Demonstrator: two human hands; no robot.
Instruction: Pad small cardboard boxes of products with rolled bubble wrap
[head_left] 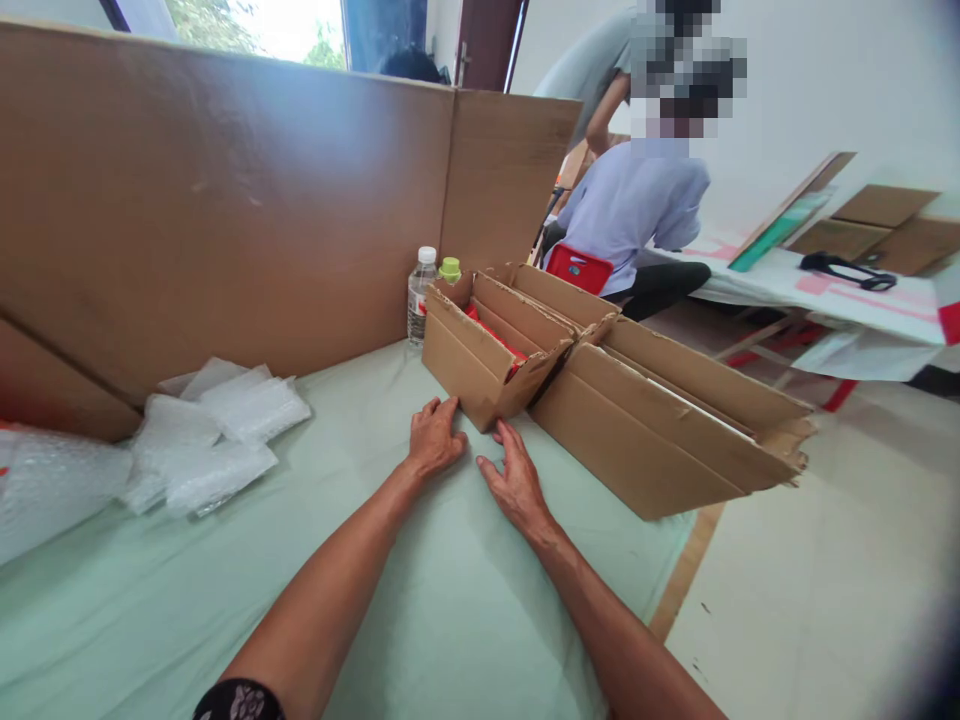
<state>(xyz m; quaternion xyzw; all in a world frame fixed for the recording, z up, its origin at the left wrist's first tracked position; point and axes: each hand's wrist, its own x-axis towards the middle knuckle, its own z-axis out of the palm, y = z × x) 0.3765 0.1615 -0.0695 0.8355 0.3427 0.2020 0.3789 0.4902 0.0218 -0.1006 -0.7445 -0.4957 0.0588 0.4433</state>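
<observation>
An open cardboard box (480,365) stands on the green-covered table (420,620), with something red (491,338) inside it. My left hand (433,437) rests flat on the cloth, fingers stretched out, its fingertips touching the near corner of the box. My right hand (514,480) lies beside it, fingers spread, fingertips at the same lower corner. Neither hand holds anything. A second, longer open cardboard box (645,440) lies against the first one on the right and sticks out past the table's edge.
Bubble-wrap bags (210,430) lie in a pile at the left. A water bottle (421,295) and a green-capped bottle (450,269) stand behind the box. A tall cardboard screen (225,200) walls off the back. A seated person (637,215) works at another table on the right.
</observation>
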